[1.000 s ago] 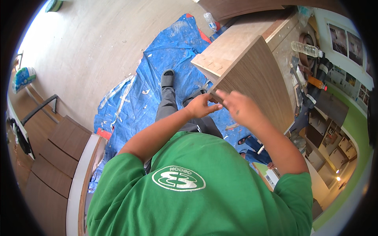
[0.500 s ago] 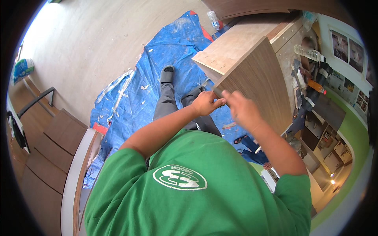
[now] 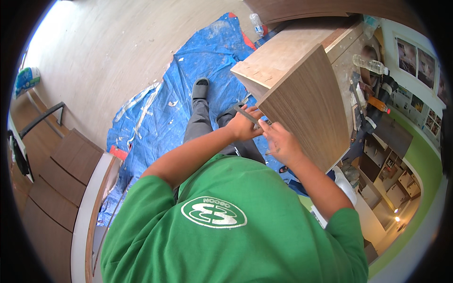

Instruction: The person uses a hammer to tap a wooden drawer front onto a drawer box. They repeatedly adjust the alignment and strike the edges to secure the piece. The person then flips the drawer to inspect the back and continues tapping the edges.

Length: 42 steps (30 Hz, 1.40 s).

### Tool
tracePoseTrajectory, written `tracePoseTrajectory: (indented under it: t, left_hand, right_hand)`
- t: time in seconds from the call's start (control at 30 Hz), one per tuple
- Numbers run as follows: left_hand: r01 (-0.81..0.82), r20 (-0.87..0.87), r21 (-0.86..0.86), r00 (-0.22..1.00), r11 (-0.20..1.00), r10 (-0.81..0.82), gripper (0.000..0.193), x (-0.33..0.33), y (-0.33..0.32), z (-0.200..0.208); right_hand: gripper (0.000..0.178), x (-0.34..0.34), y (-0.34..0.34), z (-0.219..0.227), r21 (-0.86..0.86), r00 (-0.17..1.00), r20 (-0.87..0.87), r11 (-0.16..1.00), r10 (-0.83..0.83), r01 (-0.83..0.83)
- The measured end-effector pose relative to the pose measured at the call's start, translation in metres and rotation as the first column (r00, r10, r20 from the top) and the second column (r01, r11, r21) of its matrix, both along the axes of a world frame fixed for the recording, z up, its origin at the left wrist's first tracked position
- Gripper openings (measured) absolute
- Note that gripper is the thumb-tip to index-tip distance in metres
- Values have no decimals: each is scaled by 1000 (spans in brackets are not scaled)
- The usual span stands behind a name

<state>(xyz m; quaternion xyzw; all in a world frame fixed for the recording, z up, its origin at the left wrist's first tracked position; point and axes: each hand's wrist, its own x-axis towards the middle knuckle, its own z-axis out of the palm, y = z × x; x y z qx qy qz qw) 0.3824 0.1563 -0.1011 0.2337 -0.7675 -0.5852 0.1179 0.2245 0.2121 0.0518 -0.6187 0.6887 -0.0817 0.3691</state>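
My right hand (image 3: 282, 144) is closed around the near end of a flat, narrow grey bar (image 3: 246, 115), which looks like a metal file. The bar slants up and to the left, across the front of my left hand (image 3: 242, 127). My left hand is closed, its fingertips by the lower left corner of a wood-grain panel (image 3: 306, 104); the bar partly covers its fingers, and what they hold does not show clearly. The panel forms one face of a boxy wooden cabinet piece (image 3: 278, 56) with a paler top, just right of both hands.
A crumpled blue tarp (image 3: 155, 113) lies under my feet. Clear plastic bottles (image 3: 370, 63) and an orange-filled bottle (image 3: 379, 104) stand among tools on the right. Brown panels (image 3: 61, 174) lie at left. Another person's foot (image 3: 283, 169) shows below the cabinet piece.
The bar, mostly blurred before, now lies across my left hand. My right hand has shifted slightly down and left. The other person's legs are now more hidden behind my right arm.
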Motion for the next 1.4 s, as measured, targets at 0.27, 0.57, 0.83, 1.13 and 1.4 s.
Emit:
tracePoseTrajectory:
  t: [0.27, 0.57, 0.83, 1.13, 1.4]
  left_hand:
    - [-52, 188, 268, 982, 962, 0, 60, 27, 0, -13]
    - [-49, 204, 172, 979, 984, 13, 52, 47, 8, -23]
    - [-134, 149, 495, 986, 859, 67, 54, 5, -20, 19]
    - [-140, 99, 576, 990, 805, 101, 43, -22, -7, 5]
    - [-196, 18, 514, 976, 835, 218, 42, -24, -9, 14]
  right_hand:
    - [41, -63, -57, 1, -45, 915, -301, 963, -267, 266]
    - [40, 18, -27, 18, 206, 987, -29, 965, -161, 163]
    - [28, -5, -81, 15, 243, 943, -333, 966, -4, 90]
    - [31, 7, -107, 14, 422, 907, -399, 905, 133, 52]
    - [32, -56, -136, 13, 311, 821, -567, 939, 60, 146]
